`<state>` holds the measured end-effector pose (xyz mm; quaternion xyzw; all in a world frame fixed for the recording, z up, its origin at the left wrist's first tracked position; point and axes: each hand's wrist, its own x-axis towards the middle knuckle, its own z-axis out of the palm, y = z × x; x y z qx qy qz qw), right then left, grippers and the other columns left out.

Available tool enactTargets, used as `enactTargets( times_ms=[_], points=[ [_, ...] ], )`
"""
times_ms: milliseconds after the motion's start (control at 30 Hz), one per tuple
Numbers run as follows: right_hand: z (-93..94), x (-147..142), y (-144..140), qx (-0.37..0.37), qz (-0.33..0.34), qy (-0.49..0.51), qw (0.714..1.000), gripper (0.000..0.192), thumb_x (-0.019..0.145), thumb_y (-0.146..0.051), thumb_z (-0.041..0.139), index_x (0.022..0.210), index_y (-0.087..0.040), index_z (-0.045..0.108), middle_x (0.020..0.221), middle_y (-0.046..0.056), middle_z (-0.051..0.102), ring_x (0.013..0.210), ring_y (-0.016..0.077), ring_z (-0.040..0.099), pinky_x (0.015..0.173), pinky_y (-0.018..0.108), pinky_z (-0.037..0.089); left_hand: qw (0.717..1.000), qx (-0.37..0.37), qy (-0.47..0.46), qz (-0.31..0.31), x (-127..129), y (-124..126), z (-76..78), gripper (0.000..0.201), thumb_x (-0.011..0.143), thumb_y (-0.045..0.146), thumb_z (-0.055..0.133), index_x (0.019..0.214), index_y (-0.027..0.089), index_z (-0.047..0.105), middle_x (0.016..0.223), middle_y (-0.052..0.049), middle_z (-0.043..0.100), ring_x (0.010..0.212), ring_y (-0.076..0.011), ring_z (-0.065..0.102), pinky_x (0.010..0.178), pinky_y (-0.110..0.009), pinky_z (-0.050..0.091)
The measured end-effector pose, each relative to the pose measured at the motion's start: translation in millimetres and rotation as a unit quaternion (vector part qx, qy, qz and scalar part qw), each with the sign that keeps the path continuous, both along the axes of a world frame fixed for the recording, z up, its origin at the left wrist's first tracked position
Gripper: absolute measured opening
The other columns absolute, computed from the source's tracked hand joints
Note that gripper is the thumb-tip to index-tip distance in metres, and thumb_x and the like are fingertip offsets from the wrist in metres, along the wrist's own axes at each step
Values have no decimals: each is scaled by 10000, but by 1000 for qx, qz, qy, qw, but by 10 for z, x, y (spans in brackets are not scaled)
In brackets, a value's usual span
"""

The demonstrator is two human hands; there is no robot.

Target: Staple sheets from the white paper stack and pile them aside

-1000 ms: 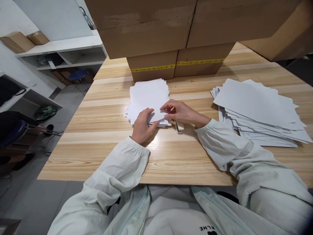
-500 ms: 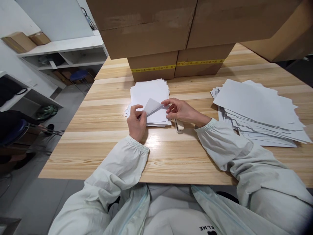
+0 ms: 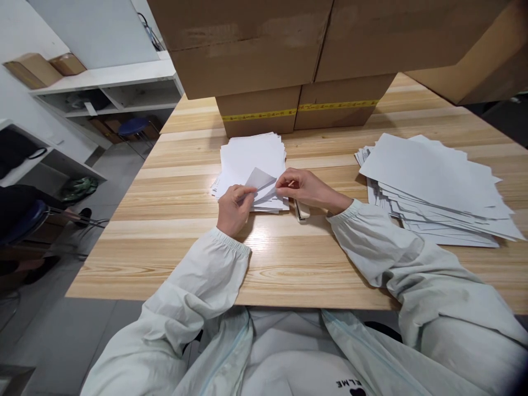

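A small stack of white paper sheets (image 3: 252, 157) lies on the wooden table (image 3: 289, 258) in front of me. The near corner of the top sheet (image 3: 260, 179) is folded up and back. My left hand (image 3: 233, 209) pinches the sheet's near edge at the fold. My right hand (image 3: 306, 190) holds the sheet's right edge with thumb and fingers. A small cream-coloured object (image 3: 302, 211), partly hidden under my right wrist, lies beside the stack.
A wide, loose pile of larger white sheets (image 3: 433, 184) spreads at the right. Stacked cardboard boxes (image 3: 297, 60) with yellow tape stand behind the small stack. White shelves (image 3: 103, 88) and chairs (image 3: 25, 217) are off the table's left edge.
The top sheet lay flat under both hands; its near corner has been lifted and folded back. My left hand moved left, then returned to the fold.
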<state>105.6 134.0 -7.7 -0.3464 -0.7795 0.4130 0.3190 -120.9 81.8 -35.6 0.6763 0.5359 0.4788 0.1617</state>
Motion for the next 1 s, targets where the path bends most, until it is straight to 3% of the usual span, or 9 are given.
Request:
enactTargets(
  times_ms=[133,800,900,1000],
  points=[
    [17,-11,-19,10,-8,-11,1000,169,844,-322,639,762,-178,675,822,21,612,718,136,550,675,287,419,1000,-10,9,-11,-20,-10,23,140,819,313,739,921,223,773,934,-41,734,921,-193,679,890,-370,549],
    [24,-29,-28,-8,-21,-39,999,140,852,-296,588,765,-188,608,758,8,606,670,134,553,641,278,422,997,7,73,-12,-38,-15,5,206,783,192,730,986,222,751,997,-48,743,960,-207,683,889,-371,560],
    [40,-71,-64,-10,-49,-17,999,177,860,-343,603,788,-183,625,766,16,623,675,138,555,625,276,428,997,11,77,-8,-24,-9,-6,150,789,205,713,935,221,745,973,-41,747,953,-207,681,884,-359,552],
    [73,-130,-123,40,-110,25,993,213,880,-394,610,834,-189,642,867,34,652,711,138,555,638,279,435,999,15,35,33,-18,1,-16,52,824,230,671,823,212,720,851,-14,738,840,-185,679,801,-318,547]
  ],
)
